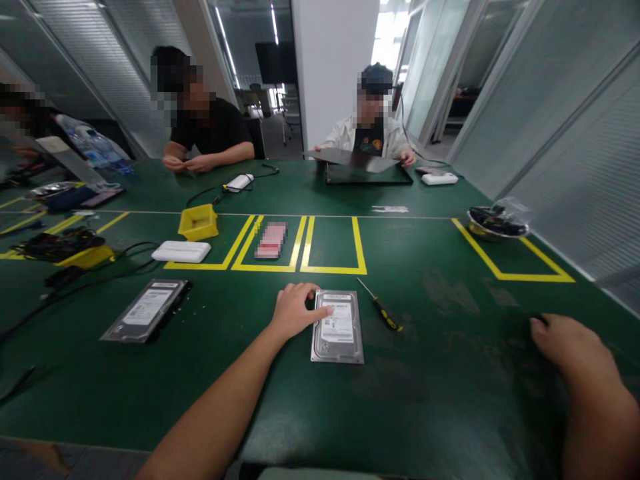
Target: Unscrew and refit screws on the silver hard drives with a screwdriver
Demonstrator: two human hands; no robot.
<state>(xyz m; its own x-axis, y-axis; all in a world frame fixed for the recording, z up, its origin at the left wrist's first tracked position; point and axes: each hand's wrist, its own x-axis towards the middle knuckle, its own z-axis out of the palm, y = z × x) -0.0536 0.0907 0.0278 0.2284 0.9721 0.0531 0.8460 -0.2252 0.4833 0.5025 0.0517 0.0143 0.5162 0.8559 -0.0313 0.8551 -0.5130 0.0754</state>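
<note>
A silver hard drive [338, 347] with a white label lies flat on the green table in front of me. My left hand [295, 310] grips its left edge, thumb over the label and fingers along the far left corner. Just right of the drive is a screwdriver [384, 311] with a black and yellow handle, its shaft pointing away from me. Far to the right, my right hand [570, 340] rests low over the table with its fingers curled under. Whatever it may hold is hidden by the hand and dark shadow.
A second hard drive [146, 311] lies at the left. Beyond stand a yellow tray [199, 222], a white power bank [181, 251] and a pink phone [271, 241] inside yellow tape. A bowl of dark parts [497, 223] sits back right. Across the table, a person [367, 133] holds a dark panel.
</note>
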